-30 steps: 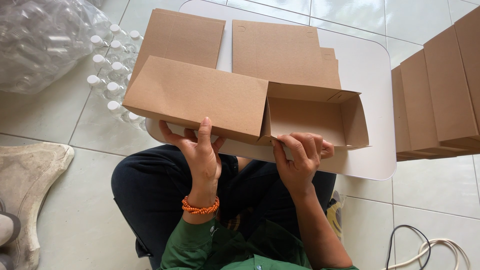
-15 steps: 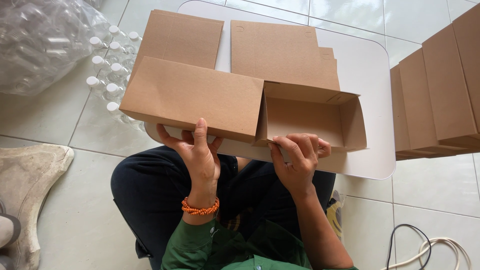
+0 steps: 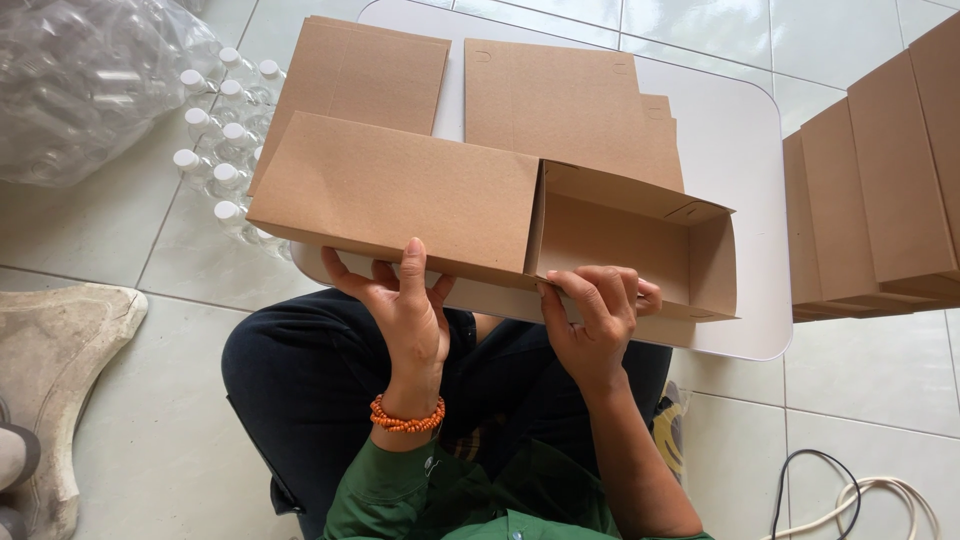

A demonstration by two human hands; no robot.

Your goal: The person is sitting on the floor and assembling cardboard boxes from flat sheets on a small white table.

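I hold a brown cardboard box (image 3: 400, 195) over my lap, partly folded, with its flat panel to the left and an open compartment (image 3: 640, 240) to the right. My left hand (image 3: 405, 305) grips the near edge of the flat panel, thumb on top. My right hand (image 3: 595, 315) pinches the near wall of the open compartment, fingers curled over the edge. An orange bead bracelet (image 3: 405, 418) circles my left wrist.
A low white table (image 3: 735, 170) carries flat cardboard blanks (image 3: 570, 105). Folded boxes (image 3: 880, 200) stand stacked at the right. Clear bottles with white caps (image 3: 215, 130) and a plastic bag of bottles (image 3: 80, 80) lie at the left. A cable (image 3: 860, 495) lies at lower right.
The box has shifted slightly; my right hand's fingers have curled further over the near wall. Both hands keep their grip.
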